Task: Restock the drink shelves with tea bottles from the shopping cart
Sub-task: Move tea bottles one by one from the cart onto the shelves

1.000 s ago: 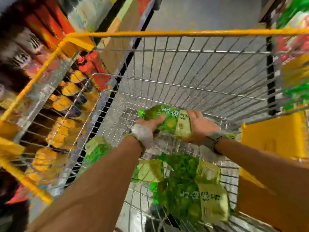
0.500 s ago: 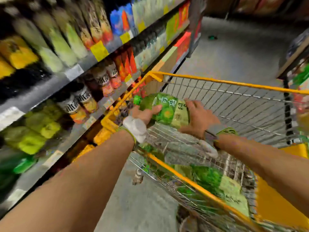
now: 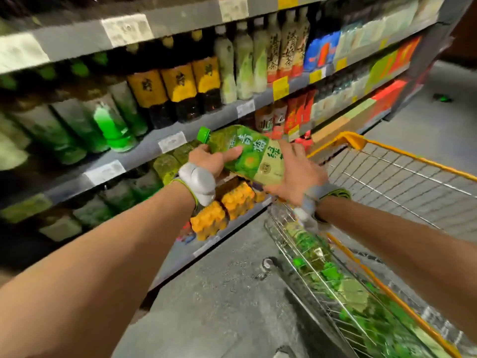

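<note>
A green tea bottle (image 3: 247, 151) with a green cap lies on its side in the air, cap pointing left toward the shelves. My left hand (image 3: 211, 160) grips it near the neck. My right hand (image 3: 294, 174) supports its base end with fingers spread along the label. The bottle hangs in front of the middle drink shelf (image 3: 144, 151), left of the yellow-rimmed shopping cart (image 3: 356, 142). More green tea bottles (image 3: 348, 293) lie in the cart's basket at the lower right.
Shelves at the left hold rows of bottles: yellow-labelled dark ones (image 3: 178, 83), pale green ones (image 3: 242, 63), green ones (image 3: 113, 125). Orange multipacks (image 3: 224, 208) sit on the low shelf under my hands. Grey floor (image 3: 219, 306) lies between shelf and cart.
Both hands lifted the bottle out of the cart and carried it left toward the shelves. My view swung from the cart's inside to the shelf front.
</note>
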